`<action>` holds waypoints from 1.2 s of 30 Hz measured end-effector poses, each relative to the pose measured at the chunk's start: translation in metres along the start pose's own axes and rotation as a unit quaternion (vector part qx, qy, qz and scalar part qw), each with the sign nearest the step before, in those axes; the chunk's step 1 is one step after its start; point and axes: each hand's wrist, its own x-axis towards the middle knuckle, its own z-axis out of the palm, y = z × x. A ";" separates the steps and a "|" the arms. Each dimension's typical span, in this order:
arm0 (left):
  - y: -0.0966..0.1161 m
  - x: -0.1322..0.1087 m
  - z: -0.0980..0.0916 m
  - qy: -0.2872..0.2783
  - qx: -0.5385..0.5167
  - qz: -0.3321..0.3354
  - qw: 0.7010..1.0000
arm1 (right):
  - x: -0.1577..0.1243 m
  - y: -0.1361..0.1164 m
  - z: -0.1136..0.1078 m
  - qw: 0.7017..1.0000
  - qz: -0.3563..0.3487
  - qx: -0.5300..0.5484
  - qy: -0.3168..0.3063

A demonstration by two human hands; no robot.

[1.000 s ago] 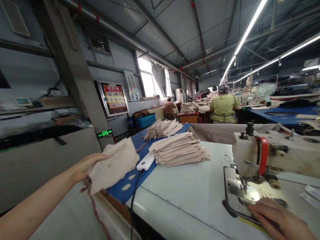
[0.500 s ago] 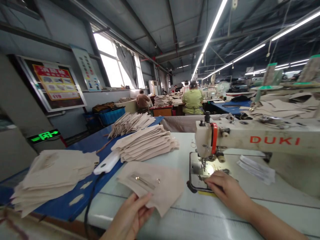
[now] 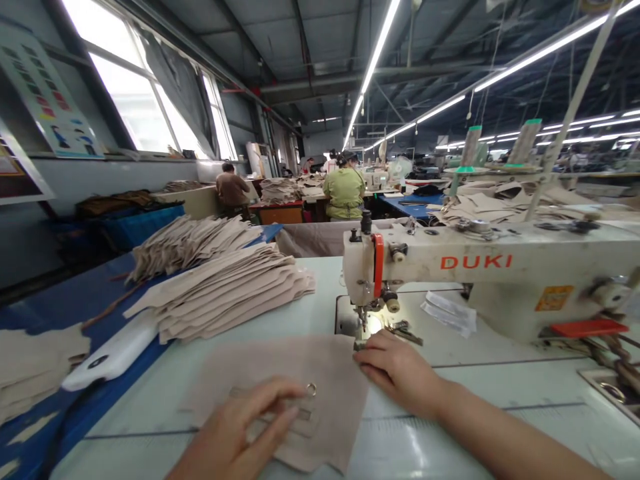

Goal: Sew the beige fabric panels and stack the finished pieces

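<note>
A beige fabric piece (image 3: 280, 357) lies on the pale machine table, with a strip-like slot and a small metal ring (image 3: 311, 389) on it. Over its lower left part is my left hand (image 3: 245, 427), thumb and forefinger apart near the ring. My right hand (image 3: 400, 373) is closed at the fabric's upper right corner, just in front of the needle. Its fingertips partly hide that corner. Above them stands the white sewing machine (image 3: 415, 260), its lamp lighting the needle area.
Behind the fabric are a stack of beige pieces (image 3: 225, 293) and a looser pile (image 3: 195, 247). A white device with a black cable (image 3: 110, 353) rests on the blue surface at left. White strips (image 3: 450, 313) lie under the machine arm. People (image 3: 345, 190) sit at tables farther back.
The view has turned right. The fabric piece has moved right, up to the needle area and my right hand. My left hand has gone from gripping its front edge to lying over it.
</note>
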 end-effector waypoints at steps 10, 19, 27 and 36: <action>-0.017 0.050 0.033 -0.008 0.360 0.082 0.929 | -0.001 -0.009 -0.003 0.999 -0.034 0.002 0.033; -0.048 0.070 0.033 0.069 0.351 0.105 0.928 | 0.002 -0.017 0.000 0.996 -0.068 0.028 -0.047; -0.025 0.096 0.049 0.021 0.317 0.178 0.931 | -0.004 -0.004 -0.008 0.999 -0.021 -0.043 0.001; -0.022 0.114 0.050 0.053 0.298 0.190 0.934 | -0.059 0.066 -0.096 0.918 0.348 -0.192 0.000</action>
